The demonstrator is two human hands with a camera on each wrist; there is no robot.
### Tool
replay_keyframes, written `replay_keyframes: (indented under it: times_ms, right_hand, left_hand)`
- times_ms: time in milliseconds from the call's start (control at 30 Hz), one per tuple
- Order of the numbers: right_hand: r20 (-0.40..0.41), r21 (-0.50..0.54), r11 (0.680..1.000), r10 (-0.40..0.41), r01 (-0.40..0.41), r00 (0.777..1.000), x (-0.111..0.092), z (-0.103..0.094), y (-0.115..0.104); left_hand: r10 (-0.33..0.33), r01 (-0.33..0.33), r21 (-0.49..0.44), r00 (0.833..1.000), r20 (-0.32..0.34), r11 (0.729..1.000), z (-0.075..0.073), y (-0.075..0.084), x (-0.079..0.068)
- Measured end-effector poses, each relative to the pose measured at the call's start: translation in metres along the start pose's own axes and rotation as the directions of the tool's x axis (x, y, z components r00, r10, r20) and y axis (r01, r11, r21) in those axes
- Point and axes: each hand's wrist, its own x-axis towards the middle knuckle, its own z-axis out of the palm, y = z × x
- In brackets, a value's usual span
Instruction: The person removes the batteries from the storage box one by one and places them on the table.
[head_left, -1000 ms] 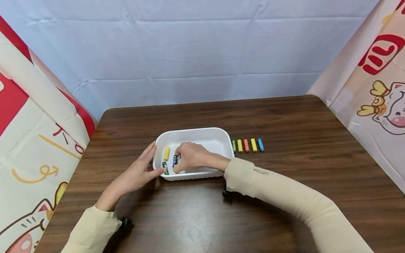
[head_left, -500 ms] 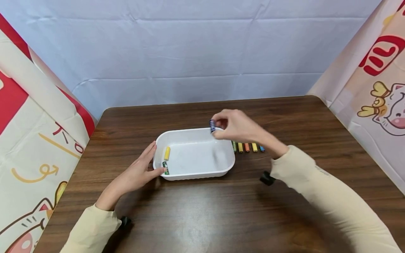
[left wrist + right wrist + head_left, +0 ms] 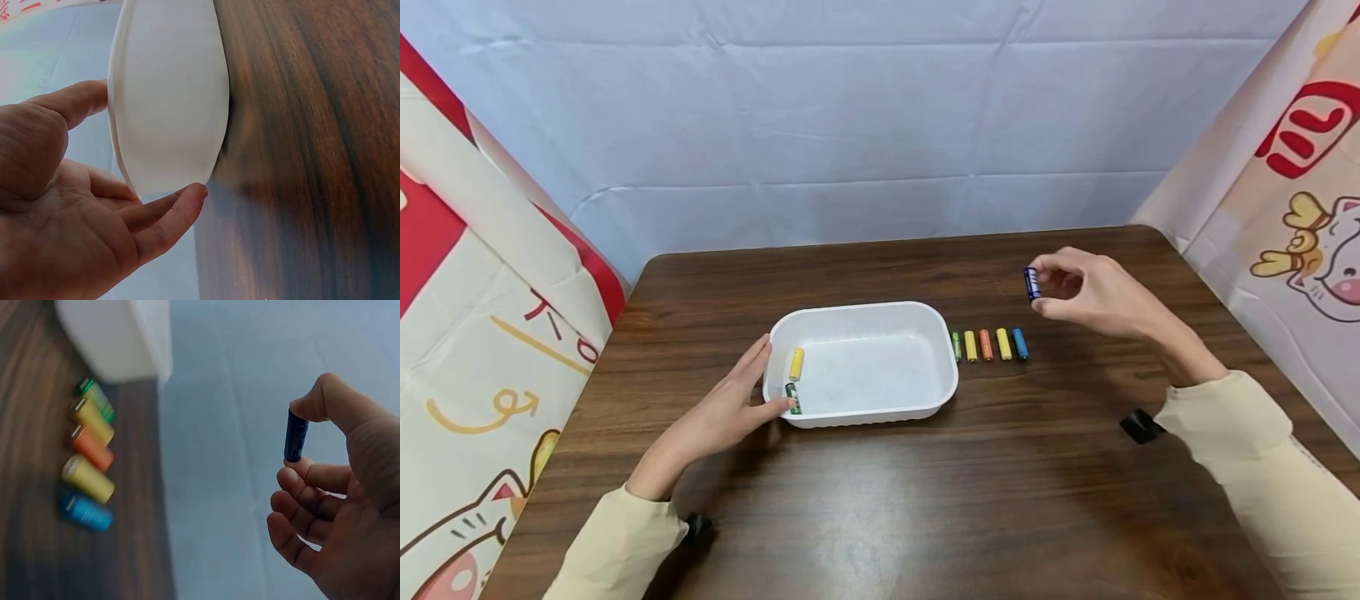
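Five colourful cylindrical batteries (image 3: 987, 345) sit beside the white plastic tray (image 3: 872, 367), the dark wooden table (image 3: 880, 517) stretching right to its edge. Left hand (image 3: 726, 410), fingers extended, rests against the tray, thumb part-hiding a green battery (image 3: 794, 398) inside. Right hand (image 3: 1101, 293) pinches a dark-blue cylindrical battery (image 3: 1032, 284) aloft by its ends, thumb to fingertip.

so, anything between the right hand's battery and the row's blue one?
Nothing visible: in the head view, apart from the right hand holding it, only table shows between the dark battery and the blue one.
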Motion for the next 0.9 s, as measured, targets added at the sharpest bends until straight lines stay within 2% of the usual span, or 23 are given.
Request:
replay_keyframes:
  times_ms: [200,333,600,900]
  right_hand:
    - [0.037,-0.053,0.999,-0.009,0.011,0.999,-0.015,0.008,0.043]
    - [0.074,-0.075,0.997,-0.009,0.015,0.997,-0.021,0.018,0.063]
    - [0.163,-0.077,0.996,0.06,-0.048,0.985,-0.028,0.035,0.076]
    - [0.196,-0.082,0.996,0.056,-0.04,0.979,-0.029,0.048,0.085]
  left_hand:
    - [-0.004,0.004,-0.007,1.0,0.003,1.0,0.0,0.0,0.0]
    - [-0.002,0.002,-0.009,1.0,0.006,1.0,0.0,0.0,0.0]
    - [0.003,-0.003,-0.014,1.0,0.006,1.0,-0.001,0.0,0.0]
    - [-0.006,0.006,0.003,1.0,0.01,1.0,-0.001,0.001,0.0]
